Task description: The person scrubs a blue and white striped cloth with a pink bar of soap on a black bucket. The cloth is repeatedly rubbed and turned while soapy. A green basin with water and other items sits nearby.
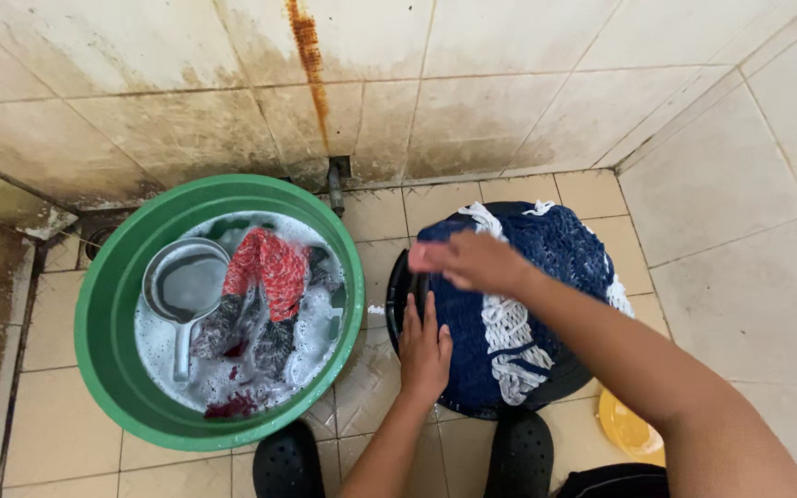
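From the head camera, both hands lie on a dark blue knitted cloth with white trim (pixel 546 277), which is heaped over a black basin (pixel 402 286) on the tiled floor (pixel 76 424). The cloth is directly in front of the person, its long side running away from the body toward the wall. The left hand (pixel 424 350) rests flat, fingers together, on the near left edge of the cloth, at the basin rim. The right hand (pixel 474 261) is farther out, over the far left part; it is blurred, so I cannot tell if it pinches the cloth. To the left, apart from both hands, a green tub (pixel 108 304) holds foamy water, a red patterned cloth (pixel 269 267) and a grey scoop (pixel 182 286).
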